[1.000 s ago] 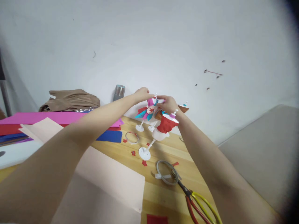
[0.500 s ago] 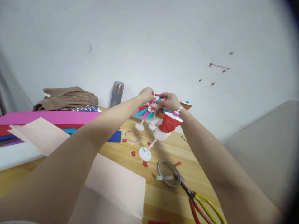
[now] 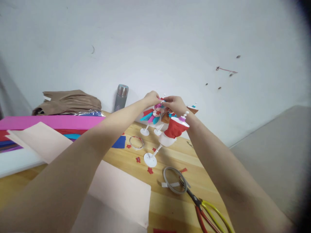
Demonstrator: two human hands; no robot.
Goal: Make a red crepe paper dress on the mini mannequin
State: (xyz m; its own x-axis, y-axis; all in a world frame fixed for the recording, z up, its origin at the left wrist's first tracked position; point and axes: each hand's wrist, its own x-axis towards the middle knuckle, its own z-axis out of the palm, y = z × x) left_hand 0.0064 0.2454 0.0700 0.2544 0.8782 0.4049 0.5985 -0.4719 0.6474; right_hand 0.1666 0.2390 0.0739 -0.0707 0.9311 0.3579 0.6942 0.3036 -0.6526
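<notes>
Both my hands reach to the far side of the wooden table (image 3: 170, 207). My left hand (image 3: 151, 98) and my right hand (image 3: 175, 104) pinch the top of a small white mannequin stand dressed in pink, blue and red paper petals (image 3: 154, 116). Their fingers are closed on its upper part. Just in front of my right wrist stands a second white mannequin stand with a red paper dress (image 3: 173, 128), tilted on its round base (image 3: 150, 160). A third figure with a brown piece (image 3: 191, 110) shows behind my right hand.
A grey roll of wire (image 3: 173, 184) and red-and-yellow handled pliers (image 3: 206, 213) lie near the front right. A pale pink sheet (image 3: 116, 191) covers the front left. Coloured paper sheets (image 3: 48, 124), a brown bag (image 3: 69, 102) and a steel flask (image 3: 120, 97) stand by the wall. Small red paper flowers (image 3: 138, 159) are scattered about.
My hands have stayed on the petal-dressed stand, the fingers shifting slightly at its top. The view has tilted a little upward and rightward.
</notes>
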